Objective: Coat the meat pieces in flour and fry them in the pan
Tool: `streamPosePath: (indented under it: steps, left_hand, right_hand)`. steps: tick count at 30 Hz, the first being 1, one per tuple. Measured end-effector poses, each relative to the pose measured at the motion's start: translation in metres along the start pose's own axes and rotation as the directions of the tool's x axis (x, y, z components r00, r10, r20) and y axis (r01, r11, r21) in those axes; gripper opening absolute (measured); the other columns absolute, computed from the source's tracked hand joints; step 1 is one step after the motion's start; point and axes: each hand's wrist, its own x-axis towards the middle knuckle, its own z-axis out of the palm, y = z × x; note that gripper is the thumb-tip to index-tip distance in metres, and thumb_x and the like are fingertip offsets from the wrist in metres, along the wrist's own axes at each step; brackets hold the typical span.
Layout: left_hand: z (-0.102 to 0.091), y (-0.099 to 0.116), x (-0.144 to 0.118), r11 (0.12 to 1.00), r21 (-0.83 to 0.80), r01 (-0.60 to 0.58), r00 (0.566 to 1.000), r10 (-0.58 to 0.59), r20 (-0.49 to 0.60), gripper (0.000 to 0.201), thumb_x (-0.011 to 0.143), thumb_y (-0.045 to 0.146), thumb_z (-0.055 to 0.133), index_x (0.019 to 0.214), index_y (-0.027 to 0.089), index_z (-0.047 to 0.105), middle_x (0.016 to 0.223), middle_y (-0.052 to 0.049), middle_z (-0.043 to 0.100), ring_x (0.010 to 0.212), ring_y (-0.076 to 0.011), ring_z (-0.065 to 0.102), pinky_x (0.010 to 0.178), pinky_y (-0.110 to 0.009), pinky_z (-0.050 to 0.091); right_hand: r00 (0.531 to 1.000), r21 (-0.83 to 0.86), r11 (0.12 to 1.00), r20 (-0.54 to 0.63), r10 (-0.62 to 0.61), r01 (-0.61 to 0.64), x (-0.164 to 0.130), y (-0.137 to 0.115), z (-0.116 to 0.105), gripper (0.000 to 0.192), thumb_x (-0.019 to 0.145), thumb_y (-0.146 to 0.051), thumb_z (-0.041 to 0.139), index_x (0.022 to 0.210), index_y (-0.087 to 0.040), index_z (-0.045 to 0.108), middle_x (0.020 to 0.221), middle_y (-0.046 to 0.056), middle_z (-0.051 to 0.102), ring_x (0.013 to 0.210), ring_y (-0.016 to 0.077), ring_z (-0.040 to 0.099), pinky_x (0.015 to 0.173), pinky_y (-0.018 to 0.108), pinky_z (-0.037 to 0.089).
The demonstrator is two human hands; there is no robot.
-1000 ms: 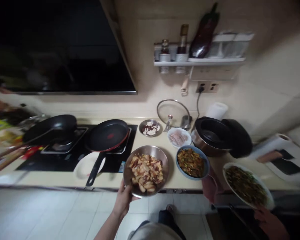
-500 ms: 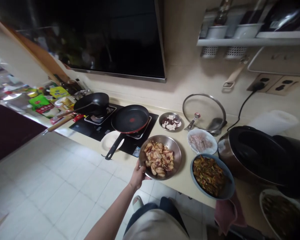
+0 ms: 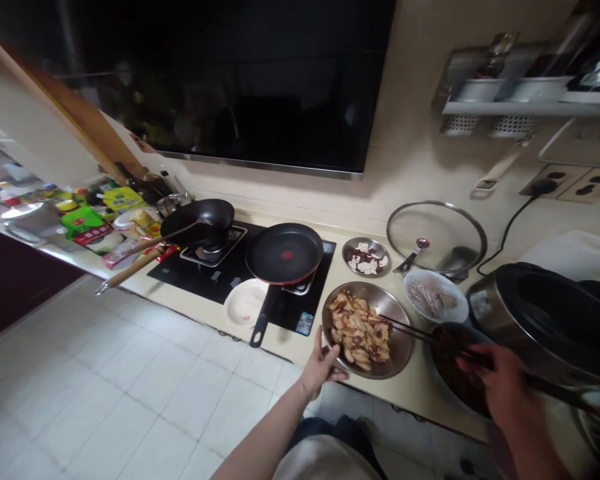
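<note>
A steel bowl [image 3: 399, 347] full of sliced browned food sits near the counter's front edge. My left hand [image 3: 323, 363] grips its near-left rim, thumb over the edge. My right hand [image 3: 500, 393] holds a pair of dark chopsticks [image 3: 410, 328]. Their tips reach over the right side of the steel bowl. Under my right hand is a dark bowl of cooked food [image 3: 450, 377], partly hidden by the hand.
On the hob stand a red-rimmed frying pan [image 3: 285, 253] and a black wok [image 3: 205, 220], with a white plate [image 3: 245, 310] in front. Behind the steel bowl are a small steel dish [image 3: 366, 257], a glass lid [image 3: 435, 237] and a plate of meat [image 3: 435, 300]. A rice cooker [image 3: 545, 320] stands at right.
My right hand has come into view holding chopsticks over the dark bowl. My left hand stays at the steel bowl's rim. The view has swung left.
</note>
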Motion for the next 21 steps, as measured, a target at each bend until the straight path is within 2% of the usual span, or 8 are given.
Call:
streamPosePath:
  steps: [4,7,9,12,15,18,20,21]
  left_hand:
    - [-0.005,0.003,0.004,0.998,0.03,0.046,0.998,-0.047,0.036,0.1,0.08,0.032,0.065,0.151,0.033,-0.004,0.105,-0.006,0.065,0.055,-0.012,0.065,0.058,-0.029,0.056]
    - [-0.01,0.018,0.017,0.998,0.057,0.033,0.999,-0.035,0.025,0.094,0.078,0.021,0.061,0.151,0.031,0.004,0.099,-0.004,0.067,0.05,-0.0102,0.062,0.052,-0.026,0.054]
    - [-0.015,0.031,0.026,0.998,0.069,0.009,1.0,-0.009,0.011,0.09,0.075,0.016,0.059,0.151,0.029,0.011,0.094,-0.004,0.068,0.047,-0.011,0.061,0.048,-0.026,0.053]
    - [-0.021,0.047,0.037,0.997,0.073,-0.033,0.999,0.036,-0.038,0.087,0.072,0.012,0.056,0.149,0.027,0.019,0.095,-0.006,0.068,0.046,-0.0121,0.061,0.044,-0.027,0.052]
    - [-0.021,0.055,0.045,0.995,0.074,-0.063,0.992,0.07,-0.101,0.088,0.07,0.011,0.055,0.149,0.029,0.018,0.096,-0.007,0.069,0.046,-0.012,0.061,0.044,-0.026,0.052]
    - [-0.014,0.058,0.05,0.995,0.071,-0.074,0.987,0.084,-0.138,0.09,0.071,0.012,0.054,0.15,0.03,0.015,0.093,-0.005,0.07,0.046,-0.0122,0.061,0.045,-0.026,0.052]
    - [-0.008,0.06,0.053,0.995,0.064,-0.077,0.985,0.086,-0.15,0.091,0.071,0.012,0.053,0.151,0.029,0.013,0.089,-0.005,0.07,0.046,-0.0125,0.062,0.046,-0.026,0.052]
    - [-0.005,0.061,0.054,0.995,0.061,-0.08,0.984,0.088,-0.153,0.092,0.07,0.012,0.054,0.151,0.029,0.013,0.088,-0.005,0.07,0.046,-0.0129,0.062,0.046,-0.026,0.052]
  right_hand:
    - [0.992,0.069,0.996,0.114,0.056,-0.064,0.045,-0.032,0.069,0.041,0.079,-0.065,0.052,0.077,-0.025,0.062,0.067,0.008,0.068,0.064,0.0277,0.069,0.071,0.047,0.059]
    - [0.975,0.103,0.988,0.202,0.093,-0.116,0.078,-0.041,0.117,0.047,0.077,-0.07,0.047,0.073,-0.025,0.06,0.065,0.008,0.069,0.058,0.0266,0.067,0.065,0.048,0.059]
    - [0.954,0.11,0.986,0.287,0.087,-0.123,0.088,-0.045,0.144,0.05,0.076,-0.072,0.044,0.07,-0.025,0.059,0.06,0.008,0.068,0.053,0.0259,0.066,0.058,0.046,0.059]
    - [0.902,0.109,0.99,0.43,0.035,-0.09,0.09,-0.057,0.168,0.049,0.079,-0.069,0.043,0.067,-0.025,0.059,0.058,0.006,0.067,0.053,0.0246,0.066,0.055,0.043,0.058]
    - [0.829,0.106,0.994,0.558,-0.036,-0.028,0.087,-0.075,0.157,0.041,0.082,-0.061,0.049,0.071,-0.025,0.064,0.064,0.004,0.07,0.06,0.0231,0.068,0.061,0.038,0.058]
    - [0.769,0.086,0.993,0.627,-0.12,0.084,0.076,-0.093,0.116,0.029,0.083,-0.051,0.057,0.077,-0.025,0.069,0.077,0.003,0.073,0.073,0.0223,0.07,0.069,0.034,0.058]
    - [0.747,0.051,0.948,0.604,-0.28,0.314,0.06,-0.1,0.09,0.022,0.087,-0.044,0.058,0.086,-0.026,0.071,0.084,0.002,0.074,0.079,0.0211,0.07,0.076,0.032,0.057]
    - [0.727,0.034,0.922,0.604,-0.327,0.386,0.049,-0.1,0.083,0.019,0.088,-0.041,0.057,0.09,-0.027,0.071,0.087,0.002,0.074,0.081,0.0205,0.069,0.077,0.031,0.056]
